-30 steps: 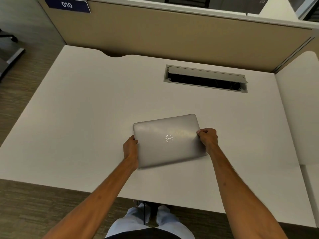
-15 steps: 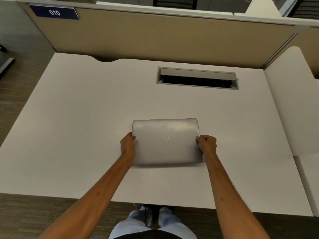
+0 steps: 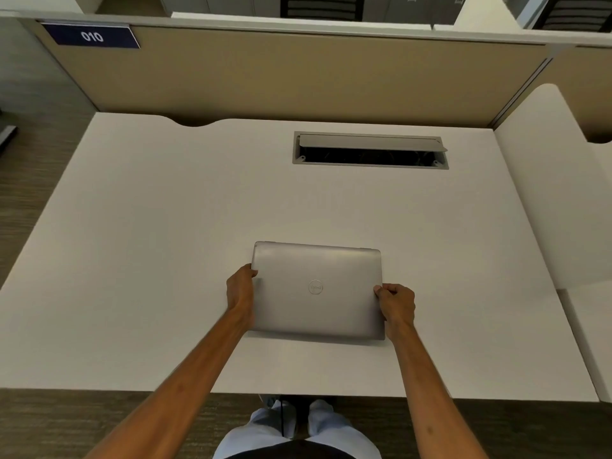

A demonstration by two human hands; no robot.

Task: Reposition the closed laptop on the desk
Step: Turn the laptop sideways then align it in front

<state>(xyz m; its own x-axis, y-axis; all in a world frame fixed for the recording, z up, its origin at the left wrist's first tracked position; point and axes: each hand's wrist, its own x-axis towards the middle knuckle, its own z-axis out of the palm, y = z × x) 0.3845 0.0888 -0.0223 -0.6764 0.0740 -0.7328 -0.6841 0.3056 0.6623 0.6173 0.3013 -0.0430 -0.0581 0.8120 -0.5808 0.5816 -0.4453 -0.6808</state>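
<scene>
Gripping the closed laptop point(image 3: 316, 289) by its two short sides, the hands hold it on the white bench point(image 3: 149, 260), near the front edge and about midway across. The left hand point(image 3: 240, 288) is curled around the left side, thumb at the rim of the lid; the right hand point(image 3: 395, 303) is closed in a loose fist against the right side, its thumb tip on the lid.

A second ago the laptop was turned so that its far right corner sat higher than the left; half a second ago it was nearly square to the bench edge. Now it has turned a little the other way, with the far left corner slightly higher than the right. Both hands keep the same hold on the sides throughout.

Farther back, the open cable hatch point(image 3: 370, 150) sits in the bench top, well apart from the laptop. Behind it stands a tan partition point(image 3: 298, 77) with a blue sign point(image 3: 91, 36) reading 010.
</scene>
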